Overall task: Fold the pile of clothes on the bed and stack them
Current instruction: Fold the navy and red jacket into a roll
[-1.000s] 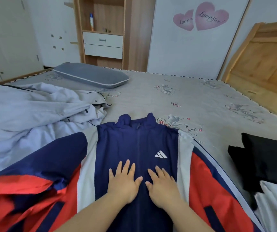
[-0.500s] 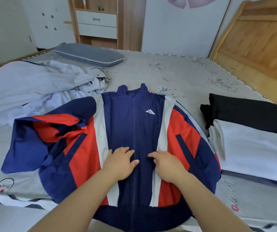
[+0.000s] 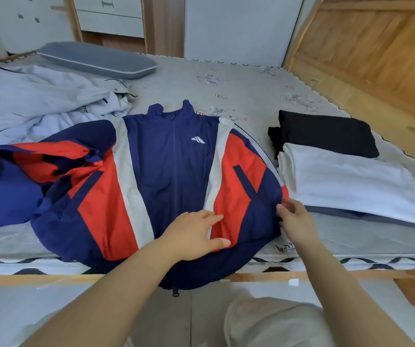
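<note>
A navy, red and white track jacket (image 3: 171, 166) lies front up on the bed, its hem hanging over the near edge and its left sleeve crumpled outward. My left hand (image 3: 196, 234) rests flat on the lower front panel, fingers straight. My right hand (image 3: 295, 221) is at the jacket's right edge, fingertips touching the fabric by the side seam. To the right lie a folded black garment (image 3: 326, 131) and a folded white garment (image 3: 351, 186) over a grey-blue one. A heap of pale grey-blue clothes (image 3: 38, 103) lies unfolded at the left.
A grey pillow (image 3: 96, 58) lies at the far side of the bed (image 3: 239, 88). A wooden headboard (image 3: 376, 53) rises at the right. The bed's wooden near rail (image 3: 51, 279) runs across below the jacket. My knees show at the bottom.
The view pulled back and tilted down. My hands slid from the jacket's chest to its lower front; now the right hand has gone out to the jacket's right edge and the left shifted right.
</note>
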